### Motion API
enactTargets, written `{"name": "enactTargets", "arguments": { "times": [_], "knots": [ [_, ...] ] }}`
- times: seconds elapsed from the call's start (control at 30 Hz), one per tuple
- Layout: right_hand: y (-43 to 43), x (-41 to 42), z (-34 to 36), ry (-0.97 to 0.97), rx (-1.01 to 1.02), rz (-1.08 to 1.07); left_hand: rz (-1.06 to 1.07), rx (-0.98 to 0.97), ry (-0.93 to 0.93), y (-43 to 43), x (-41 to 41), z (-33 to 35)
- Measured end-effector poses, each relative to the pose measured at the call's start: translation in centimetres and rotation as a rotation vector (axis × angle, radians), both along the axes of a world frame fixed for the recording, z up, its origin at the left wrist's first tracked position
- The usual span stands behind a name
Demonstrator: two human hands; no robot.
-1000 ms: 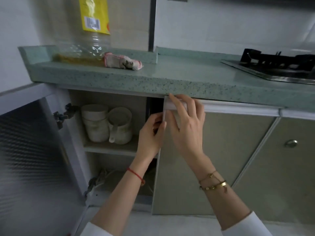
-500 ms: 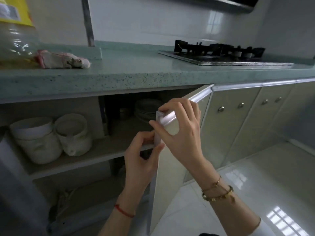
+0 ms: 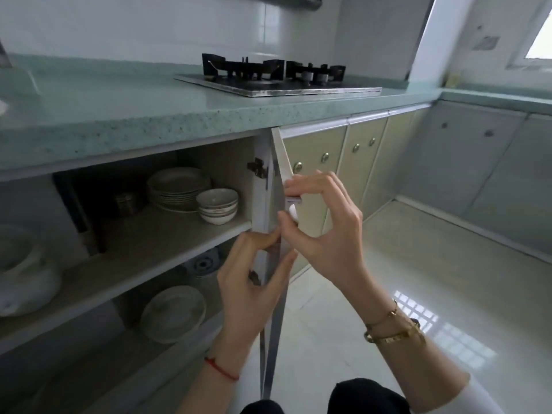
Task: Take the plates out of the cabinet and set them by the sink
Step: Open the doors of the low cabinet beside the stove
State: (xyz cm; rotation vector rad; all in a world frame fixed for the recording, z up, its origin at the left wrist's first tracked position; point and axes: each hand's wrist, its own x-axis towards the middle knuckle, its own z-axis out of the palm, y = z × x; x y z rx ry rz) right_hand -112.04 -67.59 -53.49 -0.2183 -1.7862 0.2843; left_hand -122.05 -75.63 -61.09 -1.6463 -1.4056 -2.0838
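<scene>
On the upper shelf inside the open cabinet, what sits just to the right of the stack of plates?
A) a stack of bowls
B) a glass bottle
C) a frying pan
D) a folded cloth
A: a stack of bowls stands on the shelf just right of the stack of plates, while the left hand and right hand hold the cabinet door.

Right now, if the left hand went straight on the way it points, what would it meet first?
Probably the right hand, gripping the cabinet door just above the left hand; depth is unclear.
</scene>
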Motion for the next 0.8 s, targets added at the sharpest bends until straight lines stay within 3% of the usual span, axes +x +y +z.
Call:
{"name": "enactTargets", "arguments": {
  "times": [0.23, 0.37, 0.5, 0.8],
  "knots": [
    [2.0, 4.6, -0.8, 0.025, -0.036, -0.150, 0.077, 0.096, -0.052, 4.2, 3.7, 3.3],
    [4.1, 7.3, -1.2, 0.054, -0.114, -0.172, -0.111, 0.021, 0.205, 7.5, 6.7, 6.3],
    [7.2, 10.2, -1.4, 0.107, -0.220, -0.187, -0.235, -0.136, 0.326, 10.7, 9.0, 6.4],
    [14.6, 13.3, -1.1, 0.098, -0.337, -0.279, -0.111, -0.319, 0.611, 18.8, 12.2, 5.7]
  ]
}}
